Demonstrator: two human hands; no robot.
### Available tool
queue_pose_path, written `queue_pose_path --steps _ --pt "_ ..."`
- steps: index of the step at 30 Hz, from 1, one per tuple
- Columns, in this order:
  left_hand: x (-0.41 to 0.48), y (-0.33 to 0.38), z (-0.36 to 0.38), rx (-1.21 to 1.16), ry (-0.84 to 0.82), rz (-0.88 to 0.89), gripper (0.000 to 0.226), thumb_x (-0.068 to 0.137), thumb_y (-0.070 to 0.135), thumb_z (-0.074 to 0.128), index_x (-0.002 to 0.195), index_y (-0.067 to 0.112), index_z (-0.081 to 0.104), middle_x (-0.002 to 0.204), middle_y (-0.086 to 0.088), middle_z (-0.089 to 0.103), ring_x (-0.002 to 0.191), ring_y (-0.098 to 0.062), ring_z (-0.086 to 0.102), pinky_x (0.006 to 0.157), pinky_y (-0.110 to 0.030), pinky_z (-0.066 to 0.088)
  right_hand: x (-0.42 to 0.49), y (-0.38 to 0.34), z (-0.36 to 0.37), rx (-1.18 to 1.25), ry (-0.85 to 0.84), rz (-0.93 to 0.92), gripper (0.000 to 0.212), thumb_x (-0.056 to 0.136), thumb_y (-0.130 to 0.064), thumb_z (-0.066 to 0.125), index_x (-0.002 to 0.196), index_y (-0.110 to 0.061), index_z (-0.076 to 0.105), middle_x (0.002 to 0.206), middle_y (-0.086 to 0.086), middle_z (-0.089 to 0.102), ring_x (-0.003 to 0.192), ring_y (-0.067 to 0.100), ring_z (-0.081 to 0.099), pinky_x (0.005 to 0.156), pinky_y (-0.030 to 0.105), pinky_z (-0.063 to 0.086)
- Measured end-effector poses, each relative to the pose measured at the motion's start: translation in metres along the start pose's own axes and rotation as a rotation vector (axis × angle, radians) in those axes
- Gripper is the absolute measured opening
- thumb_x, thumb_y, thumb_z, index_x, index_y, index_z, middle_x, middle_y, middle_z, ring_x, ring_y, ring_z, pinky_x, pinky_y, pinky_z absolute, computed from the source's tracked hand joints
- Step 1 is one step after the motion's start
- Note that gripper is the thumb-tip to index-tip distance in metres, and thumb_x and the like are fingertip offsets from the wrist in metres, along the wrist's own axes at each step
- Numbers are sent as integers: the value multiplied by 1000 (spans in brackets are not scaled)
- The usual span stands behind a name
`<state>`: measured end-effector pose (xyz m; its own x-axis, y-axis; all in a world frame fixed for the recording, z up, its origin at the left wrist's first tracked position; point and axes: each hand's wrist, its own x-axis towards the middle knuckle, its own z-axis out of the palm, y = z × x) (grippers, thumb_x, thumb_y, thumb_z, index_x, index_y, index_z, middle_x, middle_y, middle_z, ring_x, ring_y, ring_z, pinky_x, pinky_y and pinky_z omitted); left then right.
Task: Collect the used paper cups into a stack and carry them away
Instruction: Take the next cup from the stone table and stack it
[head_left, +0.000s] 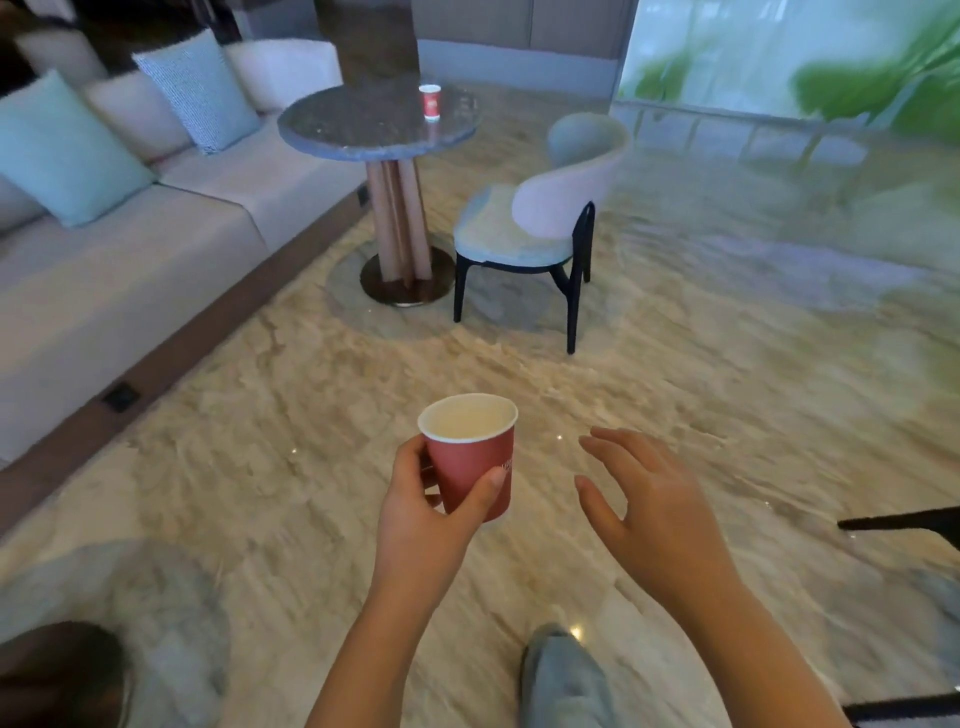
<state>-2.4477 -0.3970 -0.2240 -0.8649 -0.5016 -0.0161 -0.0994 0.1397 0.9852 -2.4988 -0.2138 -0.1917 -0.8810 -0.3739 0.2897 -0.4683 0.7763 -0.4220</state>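
Head view, person standing on a marble floor (675, 338) that fills most of the field; blur at the right edge hides detail there.

A long pale sofa (130, 270) runs along the left, carrying teal cushions (62, 150). At its far end stands a round stone tabletop (363, 130) on a single pedestal, with a curved-back chair (540, 218) drawn up just beside it.

The left hand (421, 499) supplies the working grip. Its thumb lies across the near wall of a red paper cup (472, 457) and its fingers wrap behind. The cup is held upright, mouth up, with a pale interior that looks empty. This orientation probably keeps the mouth free to receive or nest with another cup.

The right hand (649, 499) is near the held cup but apart from it. Its fingers are spread and slack and it holds nothing, so it is likely reserved for the next pick-up.

A second cup (430, 102) stands upright on the tabletop toward its far right side, well apart from both hands.

Judged stage: one cup collected, one in sight yet to be fetched, and no stack formed so far.
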Motion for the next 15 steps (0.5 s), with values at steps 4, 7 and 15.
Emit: queue_pose_path --steps 4,7,15 --pt "75 3 22 34 19 1 57 52 60 71 101 43 50 100 16 62 86 6 60 71 -19 48 86 31 23 32 29 -25 31 78 -16 69 108 -9 65 109 9 66 100 27 61 86 35 44" --pt "139 18 43 45 42 -1 52 53 58 71 98 47 48 100 18 61 88 4 60 76 -23 50 157 51 29 48 29 -60 31 80 -17 68 109 -9 64 109 8 65 101 26 60 87 33 41" --pt "280 45 75 75 141 15 48 53 63 69 94 57 45 95 27 60 88 13 55 69 -18 46 324 79 49 62 15 -155 30 82 -17 65 111 -8 63 110 8 65 102 25 59 86 28 39"
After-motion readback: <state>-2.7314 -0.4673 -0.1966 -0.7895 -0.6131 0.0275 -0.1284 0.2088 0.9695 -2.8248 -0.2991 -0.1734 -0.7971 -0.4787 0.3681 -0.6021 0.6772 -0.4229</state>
